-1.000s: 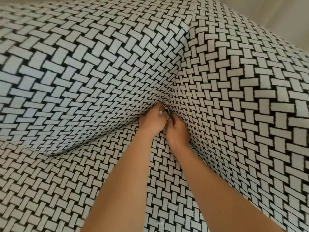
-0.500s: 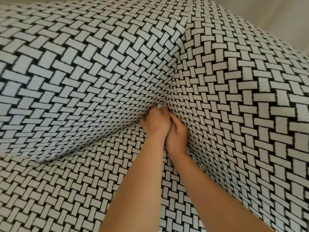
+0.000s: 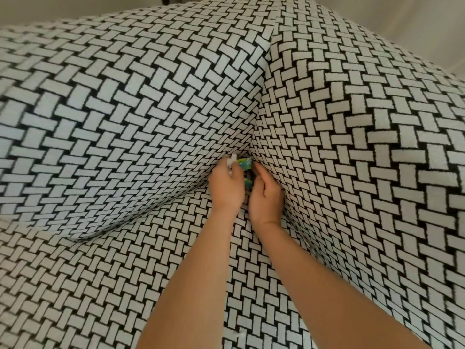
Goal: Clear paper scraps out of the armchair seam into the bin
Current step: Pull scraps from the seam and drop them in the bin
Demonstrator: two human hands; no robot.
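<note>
Both my hands are at the back corner seam of the black-and-white woven armchair. My left hand holds paper scraps: a white scrap sticks up past its fingers, and a green-and-blue printed scrap shows between the hands. My right hand sits beside it with curled fingers, against the armrest side; a second bit of green scrap shows between the palms. Whether the right fingers pinch a scrap cannot be told. The bin is out of view.
The backrest cushion bulges at the left, the armrest rises at the right, and the seat spreads below. A pale wall lies behind the chair.
The hands have come a little apart and drawn out of the seam. Coloured and white scraps now show between them, where only a sliver of white showed before.
</note>
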